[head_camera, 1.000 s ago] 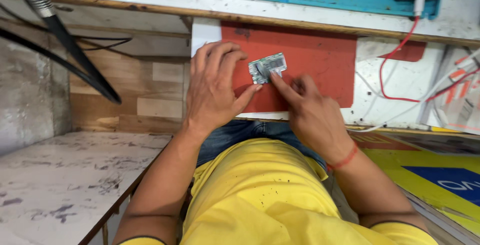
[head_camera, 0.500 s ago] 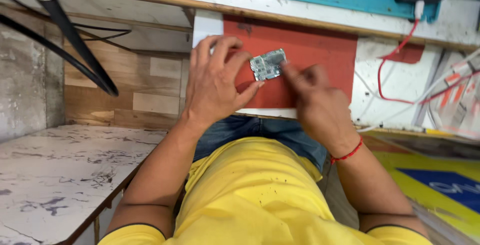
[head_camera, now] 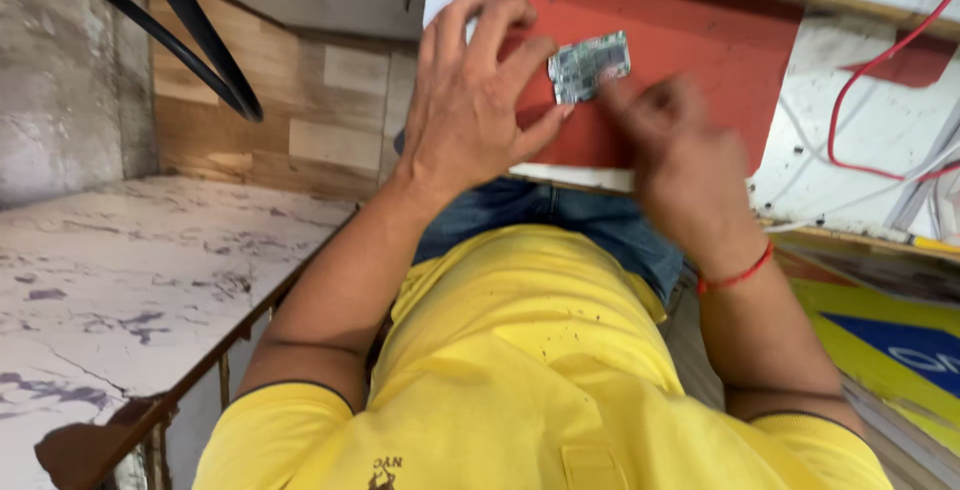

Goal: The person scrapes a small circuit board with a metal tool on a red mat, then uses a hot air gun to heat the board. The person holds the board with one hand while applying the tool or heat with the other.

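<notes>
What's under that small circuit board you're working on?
The small circuit board lies on a red mat on the workbench. The left hand steadies its left edge; the blurred right hand touches its lower right. The board hides whatever is directly beneath it.

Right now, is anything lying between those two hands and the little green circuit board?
Nothing visible. The left hand touches the circuit board on the red mat; the blurred right hand reaches its lower edge.
</notes>
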